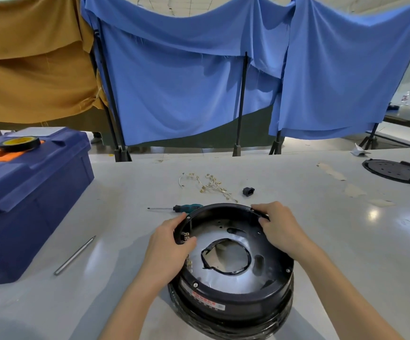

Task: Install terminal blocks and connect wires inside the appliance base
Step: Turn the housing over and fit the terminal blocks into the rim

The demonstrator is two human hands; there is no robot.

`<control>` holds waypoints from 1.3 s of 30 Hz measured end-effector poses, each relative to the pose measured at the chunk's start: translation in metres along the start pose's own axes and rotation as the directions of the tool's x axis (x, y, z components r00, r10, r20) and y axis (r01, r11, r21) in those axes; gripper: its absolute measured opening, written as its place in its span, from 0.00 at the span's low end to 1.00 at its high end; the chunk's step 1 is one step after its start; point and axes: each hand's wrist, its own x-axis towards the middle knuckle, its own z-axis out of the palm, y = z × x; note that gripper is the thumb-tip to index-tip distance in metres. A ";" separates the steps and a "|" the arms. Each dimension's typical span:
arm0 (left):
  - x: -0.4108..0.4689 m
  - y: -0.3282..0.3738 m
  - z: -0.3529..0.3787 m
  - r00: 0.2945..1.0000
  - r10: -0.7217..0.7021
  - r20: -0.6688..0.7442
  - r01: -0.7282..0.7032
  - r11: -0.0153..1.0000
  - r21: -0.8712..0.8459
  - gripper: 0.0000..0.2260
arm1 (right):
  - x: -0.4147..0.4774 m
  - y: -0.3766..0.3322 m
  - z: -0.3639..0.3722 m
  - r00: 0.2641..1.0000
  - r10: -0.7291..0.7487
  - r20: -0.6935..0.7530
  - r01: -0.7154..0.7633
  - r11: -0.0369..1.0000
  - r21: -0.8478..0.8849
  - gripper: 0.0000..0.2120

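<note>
The table carries everything, with the blue toolbox off to my left. The appliance base sits right in front of me, open side up, and both my hands are closed on its black rim. My left hand grips the left edge with the thumb tucked inside, and my right hand grips the far right edge.

I think the main risk is the base rocking or turning under me, since it seems to rest on a rounded lower body. A slip would push my left thumb into the small metal tabs on the inner wall just beside it and bend them. The torn black edging around the centre hole could also snag a wire.

The loose wires lie beyond the base, out of my hands' reach for now. The screwdriver lies just behind the rim near my left fingers. The little black block (probably a terminal part) sits just beyond my right hand.
</note>
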 end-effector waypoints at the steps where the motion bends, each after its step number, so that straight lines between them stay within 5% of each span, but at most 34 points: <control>1: 0.001 -0.001 -0.003 1.000 -0.004 0.000 0.004 1.000 0.025 0.27 | -0.001 -0.002 0.003 1.000 -0.010 0.001 0.010 1.000 0.003 0.15; 5: 0.010 0.003 -0.012 0.999 -0.031 0.016 0.026 0.971 0.236 0.21 | -0.006 -0.015 0.016 0.999 -0.047 0.023 0.046 0.999 0.012 0.15; 9: 0.021 0.009 -0.014 1.000 0.003 0.000 -0.002 0.833 0.553 0.20 | -0.009 -0.028 0.025 0.998 -0.048 0.050 0.047 0.999 0.022 0.15; 19: 0.023 0.002 -0.002 0.988 0.127 0.085 -0.149 0.667 0.730 0.20 | 0.029 -0.002 0.018 0.999 0.038 -0.004 -0.035 0.942 0.335 0.09; 23: 0.025 0.001 0.000 0.989 0.131 0.068 -0.138 0.670 0.729 0.20 | 0.063 0.021 0.033 0.994 -0.014 -0.109 0.026 0.994 0.107 0.12; 30: 0.024 -0.003 0.002 0.987 0.155 0.041 -0.136 0.679 0.721 0.21 | 0.119 0.044 0.061 0.995 -0.094 -0.026 0.088 0.982 -0.167 0.20; 39: 0.023 -0.007 0.004 0.986 0.160 0.052 -0.142 0.624 0.768 0.20 | 0.136 0.049 0.074 0.991 -0.057 -0.118 0.017 0.950 -0.312 0.13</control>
